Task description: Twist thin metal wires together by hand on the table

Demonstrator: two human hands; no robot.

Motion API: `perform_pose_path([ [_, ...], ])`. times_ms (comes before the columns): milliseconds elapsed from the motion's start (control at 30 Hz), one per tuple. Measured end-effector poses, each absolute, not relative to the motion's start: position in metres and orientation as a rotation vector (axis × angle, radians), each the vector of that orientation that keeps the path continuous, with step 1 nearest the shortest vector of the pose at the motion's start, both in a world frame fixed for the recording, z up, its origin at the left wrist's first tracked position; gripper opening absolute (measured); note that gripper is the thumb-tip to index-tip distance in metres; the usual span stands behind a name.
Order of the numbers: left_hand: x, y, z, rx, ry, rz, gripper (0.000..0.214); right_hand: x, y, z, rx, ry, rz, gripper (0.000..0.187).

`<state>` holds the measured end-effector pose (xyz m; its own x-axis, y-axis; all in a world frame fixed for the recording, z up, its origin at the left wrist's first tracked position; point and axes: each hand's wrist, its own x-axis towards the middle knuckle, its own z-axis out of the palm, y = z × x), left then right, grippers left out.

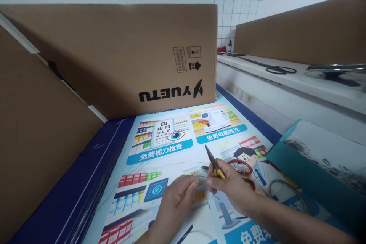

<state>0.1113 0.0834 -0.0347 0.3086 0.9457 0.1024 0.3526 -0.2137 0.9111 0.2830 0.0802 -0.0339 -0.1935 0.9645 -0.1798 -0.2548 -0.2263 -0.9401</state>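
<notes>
Holding thin wire (203, 178) in the left hand (180, 194), needle-nose pliers (212, 157) in the right hand (230, 182)

The left hand pinches the wire above a printed poster (183, 162). The right clamps the pliers, tips pointing up and away, apparently to free its fingertips beside the wire; whether they grip it too, I cannot tell. Red-handled scissors (251, 167) lie just beyond, likely for easy reach. At right, a teal-sided box (303, 171) holds tangled wire pieces (340, 175), probably against scattering.
</notes>
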Motion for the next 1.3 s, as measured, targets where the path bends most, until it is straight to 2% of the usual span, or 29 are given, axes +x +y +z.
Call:
perform_pose_path([
  [133,0.11,0.082,-0.037,1.811,1.126,0.897,0.019,0.284,0.08,-0.032,-1.073,-1.023,1.604,0.018],
  [333,0.115,0.077,-0.037,0.99,0.89,0.865,0.027,0.282,0.083,-0.037,-0.979,-0.856,1.493,0.018],
  [433,0.118,0.076,-0.036,0.799,0.776,0.84,0.025,0.282,0.084,-0.041,-0.955,-0.763,1.453,0.019],
  [600,0.12,0.077,-0.037,0.768,0.762,0.881,0.016,0.283,0.083,-0.043,-0.926,-0.716,1.503,0.021],
  [1300,0.116,0.081,-0.036,0.667,0.805,0.996,0.017,0.284,0.08,-0.041,-0.871,-0.697,1.574,0.022],
])
